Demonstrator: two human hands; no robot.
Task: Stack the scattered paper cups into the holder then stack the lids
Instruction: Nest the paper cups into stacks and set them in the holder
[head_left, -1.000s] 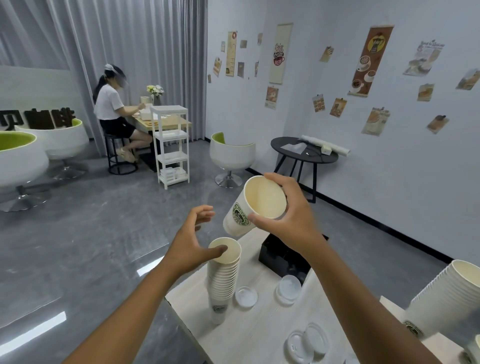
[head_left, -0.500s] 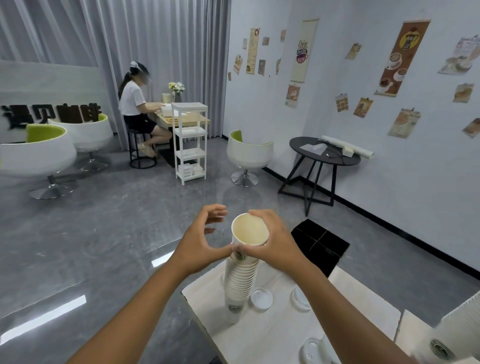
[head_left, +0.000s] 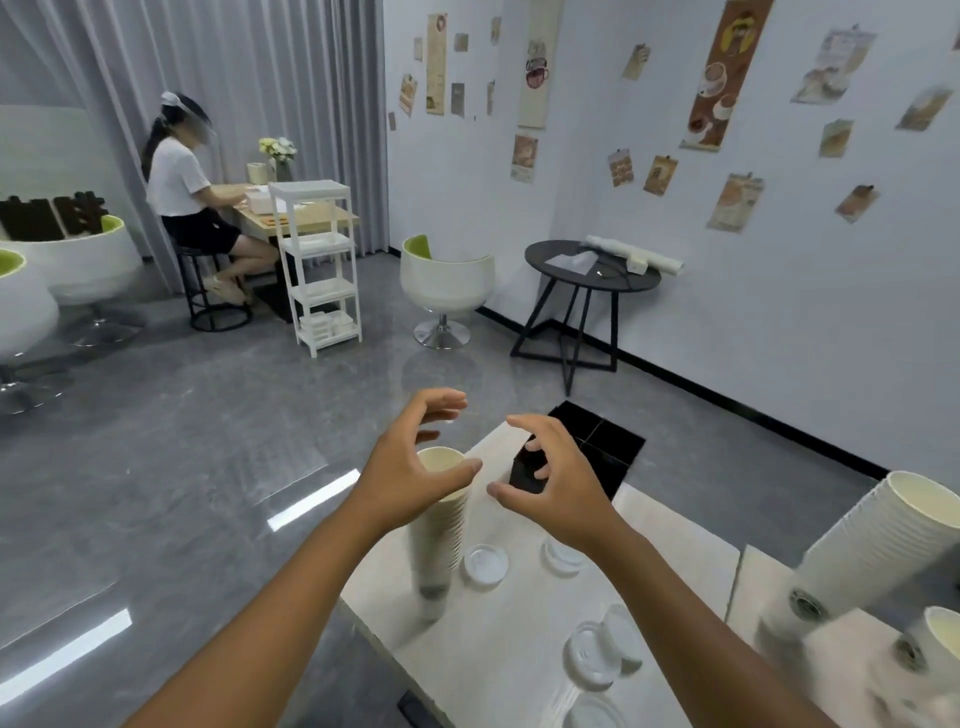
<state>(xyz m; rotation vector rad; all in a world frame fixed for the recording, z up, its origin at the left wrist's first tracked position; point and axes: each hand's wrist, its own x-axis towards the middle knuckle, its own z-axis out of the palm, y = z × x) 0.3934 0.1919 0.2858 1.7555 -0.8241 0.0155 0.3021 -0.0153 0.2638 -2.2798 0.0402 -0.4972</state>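
A tall stack of white paper cups (head_left: 437, 540) stands upright near the table's left edge. My left hand (head_left: 410, 467) hovers at its top, fingers spread and loosely curved, thumb lying just over the rim; it grips nothing. Just right of the stack, my right hand (head_left: 553, 486) floats with relaxed, curved fingers and holds nothing. Clear plastic lids lie flat on the table: one (head_left: 485, 564) beside the stack's base, one (head_left: 563, 556) under my right wrist, and a few overlapping ones (head_left: 597, 654) nearer me. The black holder (head_left: 597, 452) sits at the table's far end.
A second long stack of cups (head_left: 878, 540) leans at the right, with a loose cup (head_left: 935, 644) below it. The pale table (head_left: 519, 649) ends close to the left of the upright stack. A person sits at a desk far left; chairs and a round black table stand beyond.
My right hand pushed the cup it held down onto the stack, then let go. Both hands have opened and drawn slightly away from the stack's top.
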